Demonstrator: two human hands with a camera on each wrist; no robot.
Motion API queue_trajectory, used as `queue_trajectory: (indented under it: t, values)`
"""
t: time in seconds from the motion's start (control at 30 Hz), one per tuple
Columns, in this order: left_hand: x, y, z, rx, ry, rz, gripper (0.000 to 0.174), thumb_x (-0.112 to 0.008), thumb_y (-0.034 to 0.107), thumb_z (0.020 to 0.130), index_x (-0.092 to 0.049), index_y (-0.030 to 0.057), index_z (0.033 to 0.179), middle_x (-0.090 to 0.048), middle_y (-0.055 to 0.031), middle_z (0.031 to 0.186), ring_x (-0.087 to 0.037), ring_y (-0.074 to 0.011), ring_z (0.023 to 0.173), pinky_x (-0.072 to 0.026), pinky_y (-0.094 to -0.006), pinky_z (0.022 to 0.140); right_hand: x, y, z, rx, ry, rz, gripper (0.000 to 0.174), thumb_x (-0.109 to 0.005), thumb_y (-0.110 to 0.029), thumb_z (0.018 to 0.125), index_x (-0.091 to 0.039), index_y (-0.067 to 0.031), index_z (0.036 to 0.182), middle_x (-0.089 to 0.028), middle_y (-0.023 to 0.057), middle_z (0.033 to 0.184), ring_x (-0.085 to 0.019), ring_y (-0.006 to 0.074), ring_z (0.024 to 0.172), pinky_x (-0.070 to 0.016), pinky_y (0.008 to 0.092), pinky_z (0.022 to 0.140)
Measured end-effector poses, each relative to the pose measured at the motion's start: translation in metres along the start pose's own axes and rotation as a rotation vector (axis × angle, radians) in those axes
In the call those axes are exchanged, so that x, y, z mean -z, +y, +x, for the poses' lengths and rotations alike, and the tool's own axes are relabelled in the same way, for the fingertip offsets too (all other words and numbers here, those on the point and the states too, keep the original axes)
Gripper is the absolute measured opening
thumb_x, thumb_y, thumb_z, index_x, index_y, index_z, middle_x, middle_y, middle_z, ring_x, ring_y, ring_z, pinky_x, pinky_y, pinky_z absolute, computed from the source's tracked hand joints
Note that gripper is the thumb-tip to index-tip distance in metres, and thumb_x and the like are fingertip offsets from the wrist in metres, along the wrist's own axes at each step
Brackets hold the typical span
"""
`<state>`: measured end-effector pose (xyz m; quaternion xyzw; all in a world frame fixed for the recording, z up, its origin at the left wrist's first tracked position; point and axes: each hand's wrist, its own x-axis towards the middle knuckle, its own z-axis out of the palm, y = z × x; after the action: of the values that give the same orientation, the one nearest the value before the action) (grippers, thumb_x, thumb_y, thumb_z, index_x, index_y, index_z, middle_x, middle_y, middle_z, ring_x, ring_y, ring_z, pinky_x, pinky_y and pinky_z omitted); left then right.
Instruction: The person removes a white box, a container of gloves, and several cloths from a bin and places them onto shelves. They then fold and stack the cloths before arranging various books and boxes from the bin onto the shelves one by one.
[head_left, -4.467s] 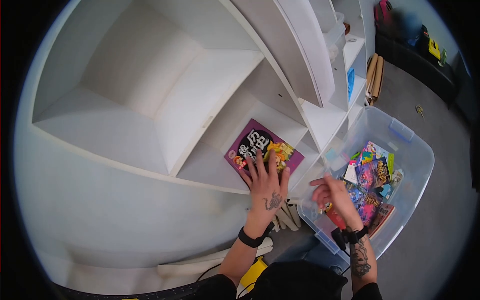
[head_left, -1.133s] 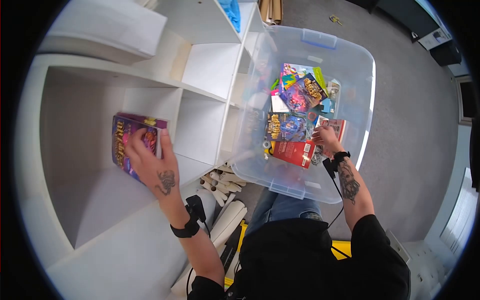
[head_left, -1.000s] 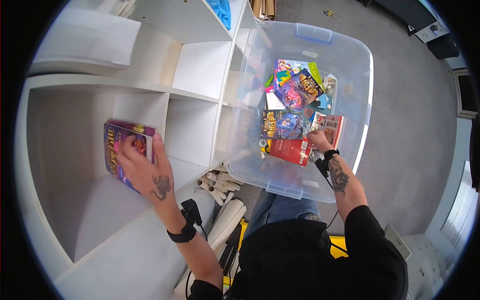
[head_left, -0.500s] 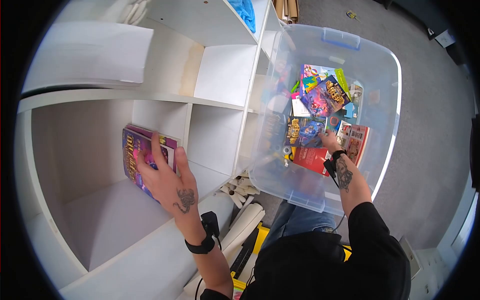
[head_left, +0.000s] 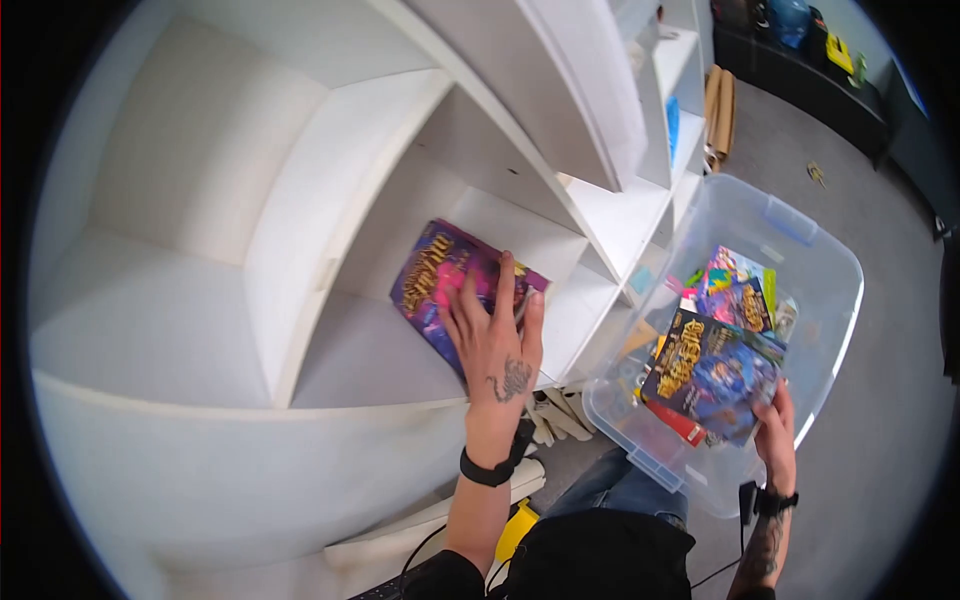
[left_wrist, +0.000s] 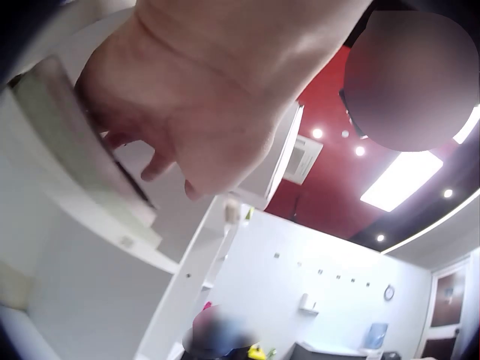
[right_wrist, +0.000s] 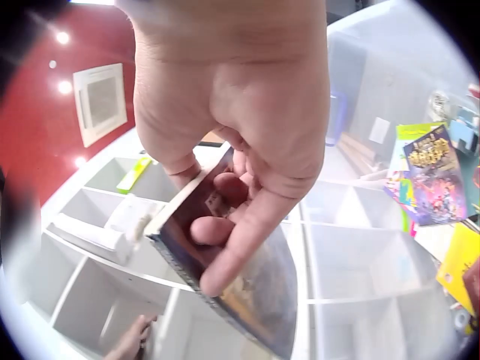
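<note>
My left hand [head_left: 493, 350] rests with spread fingers on a purple book [head_left: 425, 275] with gold lettering, which lies on top of another book in a low cabinet compartment. In the left wrist view the page edges of the books [left_wrist: 86, 146] show beside the fingers. My right hand [head_left: 778, 430] grips a dark blue book [head_left: 715, 372] by its lower right corner, cover up, above the clear plastic bin [head_left: 835, 330]. The right wrist view shows the thumb on one face of this book [right_wrist: 266, 289] and the fingers on the other.
Inside the bin lie another purple book [head_left: 738, 303], a red book [head_left: 675, 422] and several small items. White shelving [head_left: 610, 225] stands behind the bin. Rolled white material [head_left: 560, 418] is on the floor under the cabinet; brown rolls [head_left: 718, 110] stand farther back.
My right hand has let go of a red book, taken the dark blue book and lifted it from the bin's contents. My left hand stays on the stacked books. The head view has turned.
</note>
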<state>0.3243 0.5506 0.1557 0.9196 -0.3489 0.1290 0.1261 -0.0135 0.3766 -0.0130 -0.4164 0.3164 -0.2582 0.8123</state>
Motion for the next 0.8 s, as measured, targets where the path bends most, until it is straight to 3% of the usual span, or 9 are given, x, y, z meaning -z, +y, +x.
queue_trajectory:
  t: [0.17,0.2,0.3,0.4,0.47,0.57,0.67,0.7,0.8]
  values:
    - [0.069,0.03,-0.028,-0.139,0.091,-0.402,0.049,-0.056,0.021,0.097,-0.05,-0.0035,0.139,-0.047,-0.028,0.137,-0.045,-0.0463,0.129,-0.0325,-0.0537,0.111,-0.074,-0.043,-0.032,0.053,-0.088,0.069,0.095,-0.086,-0.032,0.076,-0.036,0.0011,0.149,-0.058,0.0107,0.135,-0.058,0.021,0.122,-0.045,0.0353,0.105]
    - [0.082,0.038,-0.037,-0.177,0.077,-0.463,0.048,-0.056,0.017,0.096,-0.051,-0.006,0.137,-0.048,-0.0275,0.136,-0.047,-0.0456,0.126,-0.0345,-0.052,0.11,-0.087,-0.046,-0.035,0.021,-0.105,0.08,0.095,-0.087,-0.033,0.077,-0.035,0.0005,0.149,-0.059,0.0109,0.134,-0.058,0.0218,0.123,-0.0447,0.0366,0.105]
    - [0.108,0.058,-0.059,-0.242,0.079,-0.493,0.041,-0.051,0.012,0.097,-0.054,-0.0088,0.132,-0.054,-0.0269,0.128,-0.052,-0.0392,0.119,-0.0391,-0.045,0.106,-0.133,-0.037,-0.024,0.081,-0.297,0.1,0.084,-0.08,-0.025,0.085,-0.033,-0.0004,0.15,-0.057,0.0096,0.135,-0.057,0.0203,0.122,-0.0445,0.0355,0.104]
    - [0.097,0.063,-0.067,-0.216,0.022,-0.664,0.039,-0.053,0.01,0.096,-0.057,-0.0085,0.13,-0.054,-0.0257,0.127,-0.054,-0.0365,0.115,-0.0414,-0.0446,0.102,-0.184,-0.017,-0.007,0.165,-0.424,0.074,0.067,-0.068,-0.011,0.094,-0.031,-0.003,0.15,-0.055,0.0078,0.137,-0.056,0.0172,0.121,-0.0448,0.0346,0.103]
    - [0.089,0.06,-0.06,-0.204,-0.003,-0.567,0.04,-0.053,0.008,0.095,-0.055,-0.0067,0.132,-0.053,-0.0257,0.128,-0.054,-0.0403,0.114,-0.0418,-0.045,0.102,-0.219,-0.007,0.001,0.141,-0.486,0.151,0.061,-0.062,-0.006,0.097,-0.031,-0.0055,0.15,-0.054,0.0078,0.136,-0.056,0.0141,0.118,-0.0466,0.0323,0.099]
    - [0.064,0.041,-0.049,-0.125,-0.037,-0.487,0.046,-0.055,0.014,0.097,-0.05,-0.0034,0.139,-0.051,-0.0253,0.133,-0.051,-0.0443,0.12,-0.0408,-0.0463,0.104,-0.255,0.017,0.011,0.047,-0.507,0.185,0.049,-0.053,-0.008,0.102,-0.036,-0.0052,0.148,-0.058,0.0099,0.129,-0.056,0.0112,0.114,-0.0477,0.0287,0.095]
    - [0.051,0.026,-0.037,-0.033,-0.064,-0.389,0.049,-0.055,0.022,0.099,-0.048,-0.0015,0.141,-0.05,-0.0261,0.133,-0.05,-0.0445,0.123,-0.0394,-0.0461,0.106,-0.263,0.007,0.023,0.164,-0.609,-0.245,0.039,-0.046,-0.011,0.105,-0.042,-0.0026,0.143,-0.062,0.0118,0.117,-0.058,0.0089,0.107,-0.0496,0.027,0.09]
    - [0.043,0.02,-0.032,-0.064,-0.031,-0.364,0.051,-0.059,0.029,0.097,-0.051,-0.0006,0.138,-0.047,-0.0272,0.129,-0.048,-0.0481,0.117,-0.0387,-0.0534,0.102,-0.265,-0.001,0.018,0.085,-0.572,-0.173,0.034,-0.042,-0.012,0.106,-0.049,0.0002,0.137,-0.066,0.0113,0.102,-0.064,0.0106,0.096,-0.0523,0.0287,0.085]
    - [0.031,0.018,-0.023,-0.084,-0.018,-0.16,0.054,-0.06,0.033,0.097,-0.05,0.0001,0.138,-0.043,-0.0278,0.131,-0.043,-0.0516,0.123,-0.0345,-0.0595,0.105,-0.238,0.016,0.025,-0.031,-0.657,-0.139,0.033,-0.042,-0.011,0.106,-0.051,0.0009,0.135,-0.067,0.0087,0.093,-0.067,0.0136,0.087,-0.0541,0.0301,0.082]
